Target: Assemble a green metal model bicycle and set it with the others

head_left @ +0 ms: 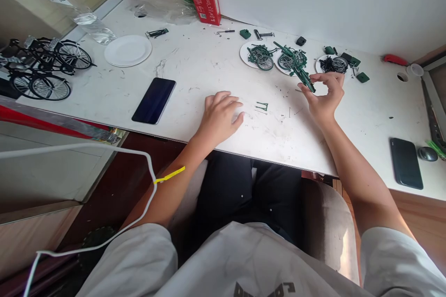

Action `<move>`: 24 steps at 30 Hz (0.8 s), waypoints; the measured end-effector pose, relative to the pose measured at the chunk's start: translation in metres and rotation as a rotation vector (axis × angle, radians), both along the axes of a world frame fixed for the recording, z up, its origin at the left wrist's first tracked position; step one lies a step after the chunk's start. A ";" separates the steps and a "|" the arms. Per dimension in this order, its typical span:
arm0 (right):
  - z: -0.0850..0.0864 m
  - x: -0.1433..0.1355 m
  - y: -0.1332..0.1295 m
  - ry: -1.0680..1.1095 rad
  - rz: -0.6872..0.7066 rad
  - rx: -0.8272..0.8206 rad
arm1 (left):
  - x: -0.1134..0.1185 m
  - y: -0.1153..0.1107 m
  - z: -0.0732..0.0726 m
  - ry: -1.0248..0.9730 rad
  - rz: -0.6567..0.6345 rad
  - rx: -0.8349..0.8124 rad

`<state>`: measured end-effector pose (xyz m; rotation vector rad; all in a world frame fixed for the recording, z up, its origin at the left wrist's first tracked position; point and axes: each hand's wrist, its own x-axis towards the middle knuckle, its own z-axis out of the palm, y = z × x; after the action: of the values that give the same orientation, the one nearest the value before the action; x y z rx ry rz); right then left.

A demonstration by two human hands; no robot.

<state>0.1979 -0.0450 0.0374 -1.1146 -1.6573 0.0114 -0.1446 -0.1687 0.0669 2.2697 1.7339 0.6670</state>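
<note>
Pinching a long dark green part [302, 73] between thumb and fingers of the right hand [325, 98], partly in front of a white plate [282, 71] with a spoked wheel [285, 61]. Resting the left hand [220, 115], fingers loosely parted, on the white table [195, 72], between a dark phone [154, 101] and a small green bracket [266, 106].

From my end, I have the left hand [222, 116] palm down at the worktop [195, 69], fingers loosely bent; I hold the right hand [325, 100] pinched above it, left forearm [174, 178] and right forearm [358, 171] crossing its near edge.
</note>
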 end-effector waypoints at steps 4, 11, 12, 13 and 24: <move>0.000 0.000 0.000 0.017 0.016 0.012 | 0.006 0.000 0.008 0.091 0.162 -0.066; -0.003 0.001 0.002 0.027 0.029 0.053 | -0.078 -0.013 0.022 0.122 0.733 -0.196; -0.003 0.000 0.002 0.023 0.028 0.051 | -0.089 -0.014 0.023 0.131 0.764 -0.234; -0.003 0.000 0.002 0.015 0.022 0.042 | -0.097 -0.014 0.022 0.139 0.781 -0.243; -0.001 -0.002 0.000 0.016 0.016 0.015 | -0.011 -0.013 -0.008 -0.017 0.120 0.021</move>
<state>0.1962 -0.0450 0.0365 -1.0872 -1.6499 0.0186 -0.1555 -0.1813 0.0591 2.1806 1.8755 0.7289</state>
